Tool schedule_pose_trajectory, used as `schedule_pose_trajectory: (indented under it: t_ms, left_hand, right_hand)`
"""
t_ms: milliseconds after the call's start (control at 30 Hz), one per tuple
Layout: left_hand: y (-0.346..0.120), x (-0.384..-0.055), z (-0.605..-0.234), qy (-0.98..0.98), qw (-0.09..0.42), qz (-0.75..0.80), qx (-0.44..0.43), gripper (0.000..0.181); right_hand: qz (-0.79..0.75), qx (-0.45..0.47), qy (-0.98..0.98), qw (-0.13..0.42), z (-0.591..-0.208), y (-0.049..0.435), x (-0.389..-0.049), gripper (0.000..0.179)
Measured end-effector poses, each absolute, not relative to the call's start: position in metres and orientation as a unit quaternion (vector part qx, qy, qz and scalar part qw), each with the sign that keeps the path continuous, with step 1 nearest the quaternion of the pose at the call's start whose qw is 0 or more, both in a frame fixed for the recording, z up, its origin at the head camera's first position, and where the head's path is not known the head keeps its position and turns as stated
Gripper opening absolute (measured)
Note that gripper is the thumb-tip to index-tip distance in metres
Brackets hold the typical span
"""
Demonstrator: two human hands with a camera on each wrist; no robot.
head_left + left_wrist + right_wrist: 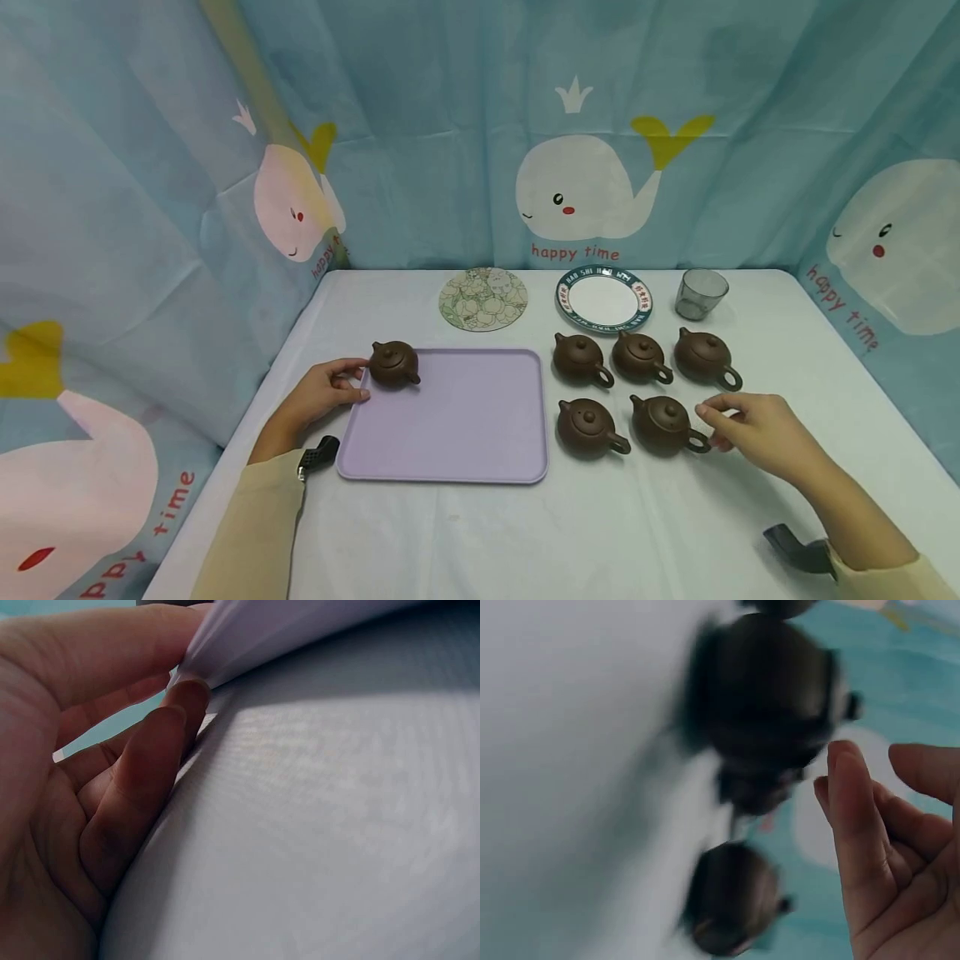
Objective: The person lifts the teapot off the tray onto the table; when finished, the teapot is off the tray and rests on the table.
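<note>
My left hand (318, 392) is at the left edge of a light purple tray (450, 433). In the left wrist view its thumb and fingertips pinch the rim of the tray (255, 637). A small dark brown teapot (393, 367) sits in the tray's back left corner, beside that hand. My right hand (761, 432) is beside the handle of the front right teapot (662, 425). The right wrist view shows the fingers (855, 817) and thumb apart with nothing between them, near blurred brown teapots (769, 697).
Right of the tray stand more brown teapots (588, 429) in two rows. Behind them are a green-rimmed plate (567, 312) and a clear glass (697, 298). A round patterned mat (483, 304) lies behind the tray. A blue curtain (435, 167) borders the white table.
</note>
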State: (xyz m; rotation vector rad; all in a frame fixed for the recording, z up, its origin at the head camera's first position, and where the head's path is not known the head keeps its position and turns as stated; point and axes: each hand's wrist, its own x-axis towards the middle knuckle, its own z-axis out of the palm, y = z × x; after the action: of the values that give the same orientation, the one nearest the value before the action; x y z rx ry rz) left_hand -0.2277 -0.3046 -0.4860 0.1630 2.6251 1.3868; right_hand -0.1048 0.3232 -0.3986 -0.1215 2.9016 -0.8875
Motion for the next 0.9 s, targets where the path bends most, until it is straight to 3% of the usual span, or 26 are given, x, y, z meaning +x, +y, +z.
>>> schedule_pose_trajectory:
  t_ms: [167,300,633,900]
  left_hand:
    - [-0.308,-0.226,-0.488,0.877,0.082,0.469,0.062,0.067]
    - [-0.307,-0.226,-0.487,0.877,0.087,0.469,0.064,0.068]
    - [-0.304,-0.231,-0.486,0.877,0.088,0.466,0.076,0.07]
    - [-0.305,-0.229,-0.487,0.882,0.088,0.459,0.06,0.069]
  right_hand:
    - [-0.331,-0.086,0.94,0.003,-0.38,0.288,-0.116,0.033]
    - [-0.379,-0.154,0.913,-0.007,-0.381,0.247,-0.124,0.025]
    - [-0.418,-0.224,0.88,0.043,-0.397,0.11,-0.141,0.015]
    - [-0.416,-0.225,0.879,0.063,-0.421,0.024,-0.186,0.022]
